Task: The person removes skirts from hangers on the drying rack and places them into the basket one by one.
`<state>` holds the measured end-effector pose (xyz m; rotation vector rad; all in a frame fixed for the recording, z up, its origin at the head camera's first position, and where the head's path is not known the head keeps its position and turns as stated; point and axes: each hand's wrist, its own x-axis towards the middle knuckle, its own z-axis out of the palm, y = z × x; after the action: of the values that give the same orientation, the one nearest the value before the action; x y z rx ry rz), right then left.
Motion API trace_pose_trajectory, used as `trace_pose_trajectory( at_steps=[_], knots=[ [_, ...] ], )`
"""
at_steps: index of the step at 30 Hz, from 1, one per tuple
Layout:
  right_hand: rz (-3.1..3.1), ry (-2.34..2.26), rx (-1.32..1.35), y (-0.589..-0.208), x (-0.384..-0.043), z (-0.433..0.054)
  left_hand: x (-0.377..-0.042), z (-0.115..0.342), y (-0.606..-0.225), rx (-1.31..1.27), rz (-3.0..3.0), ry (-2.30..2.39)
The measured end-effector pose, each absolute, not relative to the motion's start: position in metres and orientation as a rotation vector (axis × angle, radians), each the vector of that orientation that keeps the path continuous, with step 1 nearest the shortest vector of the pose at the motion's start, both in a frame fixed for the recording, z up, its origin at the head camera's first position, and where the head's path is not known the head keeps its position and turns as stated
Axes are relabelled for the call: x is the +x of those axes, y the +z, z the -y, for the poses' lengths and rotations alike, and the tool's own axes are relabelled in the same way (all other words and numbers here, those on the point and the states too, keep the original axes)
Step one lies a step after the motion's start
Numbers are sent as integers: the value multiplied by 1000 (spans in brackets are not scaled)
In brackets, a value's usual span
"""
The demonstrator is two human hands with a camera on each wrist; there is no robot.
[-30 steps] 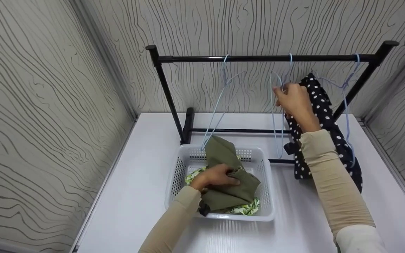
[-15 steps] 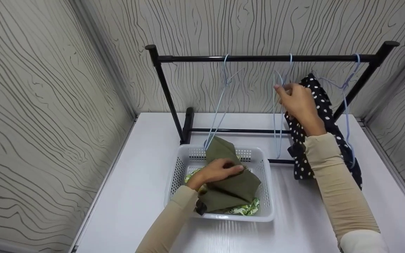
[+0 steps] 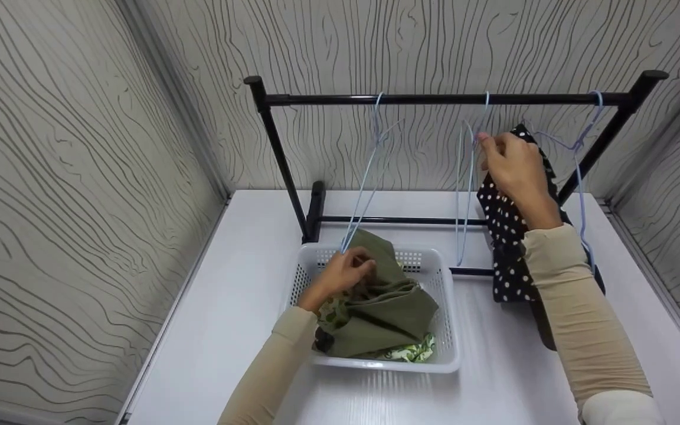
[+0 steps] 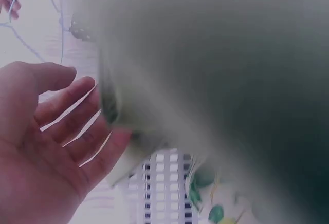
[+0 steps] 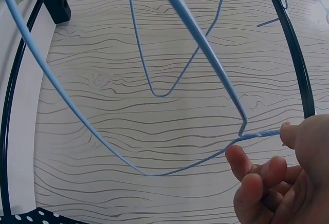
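My left hand (image 3: 343, 274) is over the white basket (image 3: 447, 307), at the left edge of an olive-green garment (image 3: 399, 313). In the left wrist view, its fingers are almost straight beside the blurred cloth. A leafy-print cloth (image 3: 414, 349) lies under the garment. My right hand (image 3: 514, 168) is at the neck of a light-blue wire hanger (image 3: 470, 195) on the rack. In the right wrist view, the thumb touches or overlaps the twisted neck (image 5: 259, 134), while the loosely curled fingers sit apart, below it.
A black clothes rack (image 3: 434, 99) stands on the white table (image 3: 216, 330). Another bare blue hanger (image 3: 363, 189) hangs on the left, its lower end reaching the basket. At the right, a polka-dot garment (image 3: 508, 260) hangs on a lilac hanger (image 3: 580, 177), partly behind my right arm.
My left hand has moved left and up off the middle of the olive garment, which is now more rumpled. My right hand has shifted right; the middle hanger's lower end has swung slightly left.
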<state>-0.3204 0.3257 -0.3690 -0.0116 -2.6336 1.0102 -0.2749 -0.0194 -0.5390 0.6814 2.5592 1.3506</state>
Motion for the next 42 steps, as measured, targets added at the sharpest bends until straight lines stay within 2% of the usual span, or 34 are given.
trace_pose_trajectory(
  at_steps=[23,42],
  knots=[
    [2575,769,-96,-359,-303,-370,-309,91,-501,341,-2662,1788],
    [2511,762,-200,-366,-290,-408,-339,122,-474,132,-2921,1790]
  ],
)
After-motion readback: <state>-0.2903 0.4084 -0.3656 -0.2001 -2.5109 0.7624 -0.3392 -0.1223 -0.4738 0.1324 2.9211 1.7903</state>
